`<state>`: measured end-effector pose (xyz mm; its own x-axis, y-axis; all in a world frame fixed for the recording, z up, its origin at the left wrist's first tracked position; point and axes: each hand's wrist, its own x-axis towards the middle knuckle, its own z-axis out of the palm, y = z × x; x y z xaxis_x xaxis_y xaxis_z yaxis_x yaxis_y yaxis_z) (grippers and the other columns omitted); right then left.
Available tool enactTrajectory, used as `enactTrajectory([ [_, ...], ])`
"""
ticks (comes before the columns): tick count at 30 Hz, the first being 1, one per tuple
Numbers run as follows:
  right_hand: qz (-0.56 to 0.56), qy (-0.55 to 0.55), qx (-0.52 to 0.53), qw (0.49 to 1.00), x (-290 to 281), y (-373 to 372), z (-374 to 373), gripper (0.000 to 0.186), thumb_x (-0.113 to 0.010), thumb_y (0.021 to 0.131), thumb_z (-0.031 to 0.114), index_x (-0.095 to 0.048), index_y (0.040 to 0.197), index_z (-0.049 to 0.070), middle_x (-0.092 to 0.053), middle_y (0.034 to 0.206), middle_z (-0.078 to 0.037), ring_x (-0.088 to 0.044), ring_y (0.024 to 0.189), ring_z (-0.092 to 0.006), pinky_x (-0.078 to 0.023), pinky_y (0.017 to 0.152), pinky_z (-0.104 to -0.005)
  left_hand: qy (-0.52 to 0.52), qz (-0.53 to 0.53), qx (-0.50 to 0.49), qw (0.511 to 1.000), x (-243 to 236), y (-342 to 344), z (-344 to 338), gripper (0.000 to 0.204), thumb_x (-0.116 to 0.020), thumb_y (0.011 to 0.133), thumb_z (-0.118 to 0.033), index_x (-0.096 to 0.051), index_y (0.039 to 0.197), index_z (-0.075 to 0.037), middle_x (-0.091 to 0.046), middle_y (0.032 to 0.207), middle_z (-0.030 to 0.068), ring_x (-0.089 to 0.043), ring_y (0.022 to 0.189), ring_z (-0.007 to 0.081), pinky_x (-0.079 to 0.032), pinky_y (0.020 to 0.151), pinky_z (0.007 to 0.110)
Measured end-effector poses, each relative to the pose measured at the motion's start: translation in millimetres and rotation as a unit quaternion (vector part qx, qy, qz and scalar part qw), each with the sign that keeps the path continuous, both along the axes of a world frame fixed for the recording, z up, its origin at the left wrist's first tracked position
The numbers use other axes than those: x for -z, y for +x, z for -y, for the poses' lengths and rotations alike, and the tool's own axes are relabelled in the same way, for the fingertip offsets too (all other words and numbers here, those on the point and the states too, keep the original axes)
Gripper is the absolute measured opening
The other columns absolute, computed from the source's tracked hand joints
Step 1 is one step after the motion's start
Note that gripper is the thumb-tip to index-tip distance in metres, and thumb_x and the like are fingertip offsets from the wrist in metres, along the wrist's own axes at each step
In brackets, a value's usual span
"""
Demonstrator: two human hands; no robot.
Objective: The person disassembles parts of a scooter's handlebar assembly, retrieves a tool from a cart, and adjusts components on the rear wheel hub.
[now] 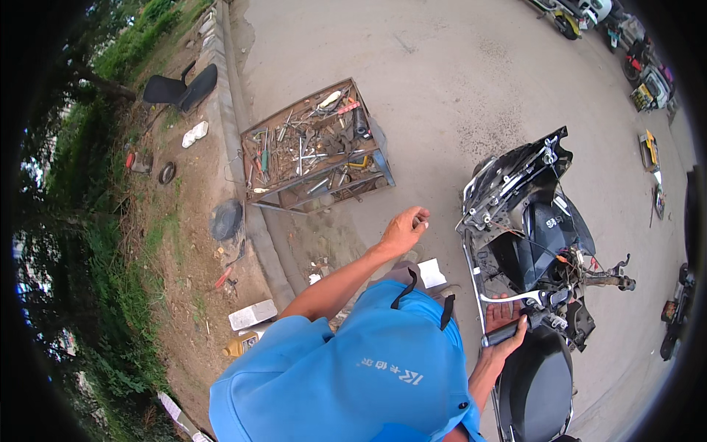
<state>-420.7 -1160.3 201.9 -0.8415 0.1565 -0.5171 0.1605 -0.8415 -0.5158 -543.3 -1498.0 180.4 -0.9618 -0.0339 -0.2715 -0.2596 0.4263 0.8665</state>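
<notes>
Handlebar grip (pixel 501 334) crosses right hand (pixel 507 321), fingers (pixel 496 311) extended; left hand (pixel 403 230) has fingers curled, anything held unclear

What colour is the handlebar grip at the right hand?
The handlebar grip is black; head view.

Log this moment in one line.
left hand: curled, contents unclear; right hand: open, at grip; scooter: right of cart; tools: in cart

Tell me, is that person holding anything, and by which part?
A black handlebar grip lies across the open right hand, thumb near its inner end; it isn't clenched. The left hand is half-curled; whether it holds anything cannot be told.
</notes>
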Motion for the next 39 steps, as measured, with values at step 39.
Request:
enactTrajectory([
  [39,-0.070,0.058,-0.097,0.991,7,-14,-34,0.054,-0.059,0.097,0.043,-0.050,0.124,-0.002,-0.050,0.083,-0.005,-0.048,0.073,-0.0178,-0.041,0.067,-0.0325,-0.164,0.253,-0.263,0.917,161,293,151,0.027,-0.064,0.082,-0.022,-0.069,0.097,0.000,-0.070,0.102,0.0252,-0.066,0.101,0.0433,-0.052,0.088,0.050],
])
